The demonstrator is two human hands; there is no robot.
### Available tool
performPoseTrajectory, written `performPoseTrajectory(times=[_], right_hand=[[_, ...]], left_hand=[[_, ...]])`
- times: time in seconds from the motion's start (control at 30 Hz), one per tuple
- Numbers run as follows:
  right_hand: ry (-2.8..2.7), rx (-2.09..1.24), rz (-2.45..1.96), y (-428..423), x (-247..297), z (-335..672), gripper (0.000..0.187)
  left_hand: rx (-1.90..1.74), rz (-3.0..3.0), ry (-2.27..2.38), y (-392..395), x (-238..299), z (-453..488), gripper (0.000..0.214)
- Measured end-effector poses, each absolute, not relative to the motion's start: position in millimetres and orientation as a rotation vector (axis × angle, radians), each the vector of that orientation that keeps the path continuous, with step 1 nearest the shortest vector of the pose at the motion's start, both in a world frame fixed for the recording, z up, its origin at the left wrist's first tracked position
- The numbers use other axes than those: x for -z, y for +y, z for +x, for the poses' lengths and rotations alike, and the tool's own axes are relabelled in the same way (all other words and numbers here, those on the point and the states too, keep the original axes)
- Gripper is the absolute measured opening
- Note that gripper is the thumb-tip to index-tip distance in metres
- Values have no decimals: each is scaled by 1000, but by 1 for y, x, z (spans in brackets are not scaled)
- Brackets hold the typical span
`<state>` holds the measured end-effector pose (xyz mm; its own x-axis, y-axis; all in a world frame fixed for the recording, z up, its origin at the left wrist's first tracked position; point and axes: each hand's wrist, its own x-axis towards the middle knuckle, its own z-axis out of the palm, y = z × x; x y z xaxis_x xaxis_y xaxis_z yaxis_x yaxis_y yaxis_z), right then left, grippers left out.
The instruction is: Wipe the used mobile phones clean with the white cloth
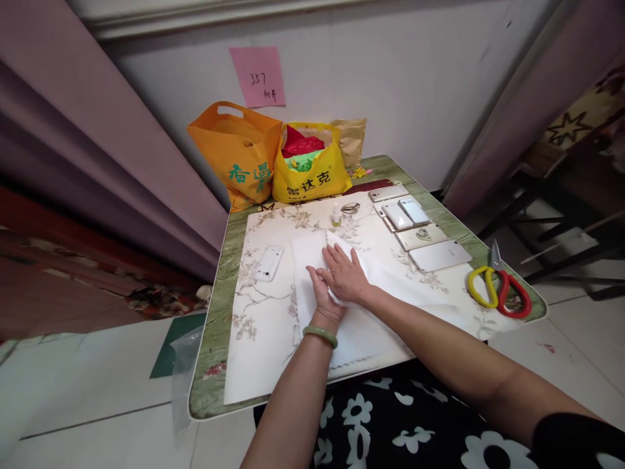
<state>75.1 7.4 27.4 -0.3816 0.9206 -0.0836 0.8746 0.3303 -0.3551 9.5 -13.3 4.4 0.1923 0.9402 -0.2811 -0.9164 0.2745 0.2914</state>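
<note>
A white cloth (359, 335) is spread over the middle of the table, with part of it gathered up between my hands. My left hand (327, 299), a green bangle at its wrist, has its palm turned up and its thumb out, cupping the gathered cloth. Most of its fingers are hidden. My right hand (346, 272) lies flat over the gathered part with its fingers stretched. Whether the fold wraps anything, I cannot tell. Just beyond the cloth stands a small white bottle (336, 215). Left of it lies a white phone (269, 262), apart from both hands.
Several phones (439, 256) lie at the right, near scissors (498, 286) with yellow and red handles at the table's edge. An orange bag (244, 153) and a yellow bag (312, 172) stand at the back. Glasses (350, 208) lie beside the bottle. Floral paper (249, 365) covers the tabletop.
</note>
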Motion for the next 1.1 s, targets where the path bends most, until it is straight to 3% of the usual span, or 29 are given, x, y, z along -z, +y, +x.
performPoseTrajectory(times=[0.33,0.47,0.63,0.93,1.0,1.1], right_hand=[[-2222,-426,-1918,52,-21,82,67],[-2301,-331,-1780,30,-21,78,73],[-2427,-437,-1628,1,-21,76,71],[-2079,-528,-1778,53,-17,91,64],[-1896,-476,-1767,53,-19,104,60],[-1654,-527,-1689,43,-22,128,50]], left_hand=[[-1266,124,392,-13,-16,16,84],[-1269,120,420,-15,-10,15,81],[-1316,117,443,-16,-6,13,68],[-1304,139,466,-17,-16,17,77],[-1302,132,500,-16,-12,16,74],[-1353,126,525,-12,-8,15,51]])
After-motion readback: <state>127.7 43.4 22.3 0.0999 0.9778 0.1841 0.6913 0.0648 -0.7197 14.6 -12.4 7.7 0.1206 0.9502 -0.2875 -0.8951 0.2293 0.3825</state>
